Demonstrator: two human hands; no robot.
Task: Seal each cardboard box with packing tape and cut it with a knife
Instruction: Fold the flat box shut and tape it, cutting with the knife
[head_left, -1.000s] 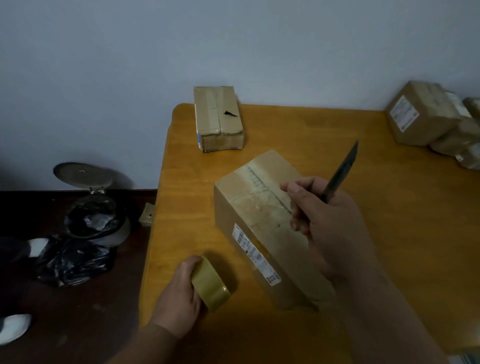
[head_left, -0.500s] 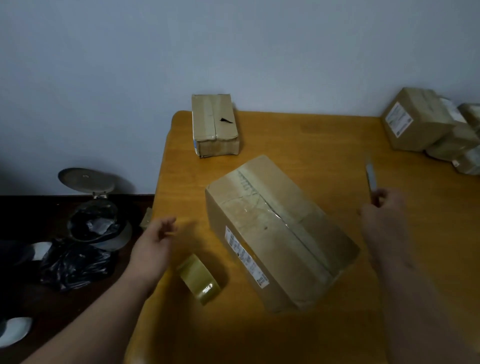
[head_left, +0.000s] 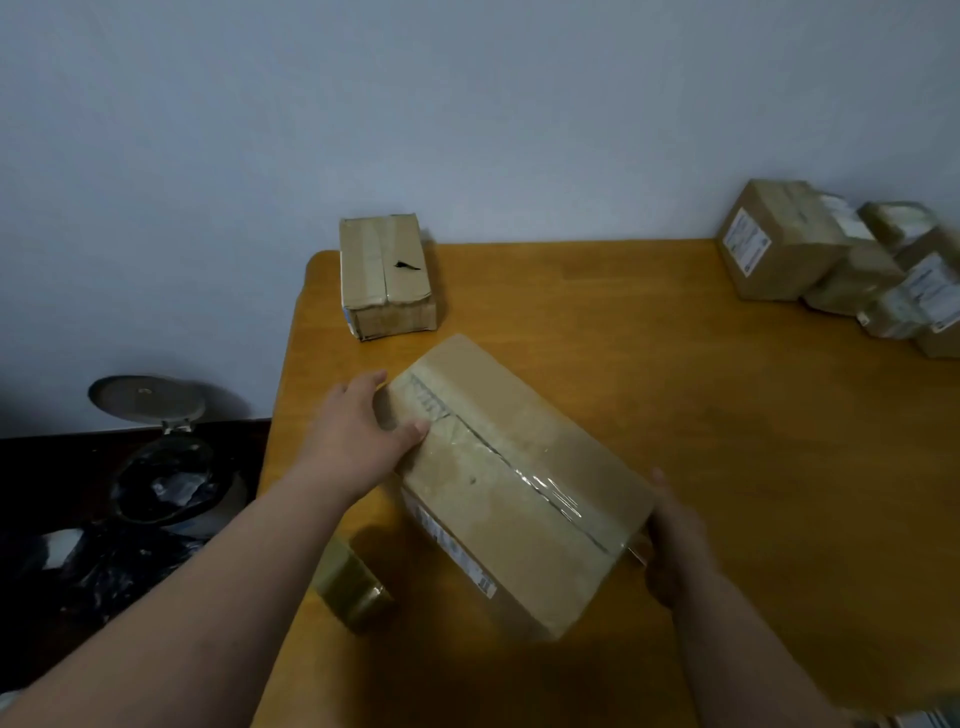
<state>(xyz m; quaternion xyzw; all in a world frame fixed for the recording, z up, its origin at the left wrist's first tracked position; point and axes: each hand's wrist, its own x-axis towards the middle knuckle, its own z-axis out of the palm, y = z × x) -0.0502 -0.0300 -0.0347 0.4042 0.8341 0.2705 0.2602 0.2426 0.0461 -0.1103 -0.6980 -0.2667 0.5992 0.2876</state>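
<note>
Underfoot, so to speak, a wooden counter (head_left: 727, 415) with an orange-brown top and a rounded far-left corner stands against a plain pale wall (head_left: 467, 104). Left of it, on a dark floor (head_left: 31, 519), sits a bin (head_left: 166, 467) with its lid raised and a black liner, dark bags beside it.

A long box (head_left: 514, 483) lies near the counter's front left, its long axis running diagonally from far left to near right. Clear tape runs along its top seam. A white label with a barcode is stuck on its near-left side; the print is too blurred to read.

The left hand (head_left: 363, 431) grips the box's far-left end, thumb on top. The right hand (head_left: 675, 540) is against the near-right end; whether its fingers curl round anything cannot be told.

A tape roll (head_left: 353, 587) stands on edge just beside the box's near-left side. A small box (head_left: 384, 275) sits at the far-left corner, and a cluster of labelled boxes (head_left: 831, 260) at the far right, their writing unreadable.
</note>
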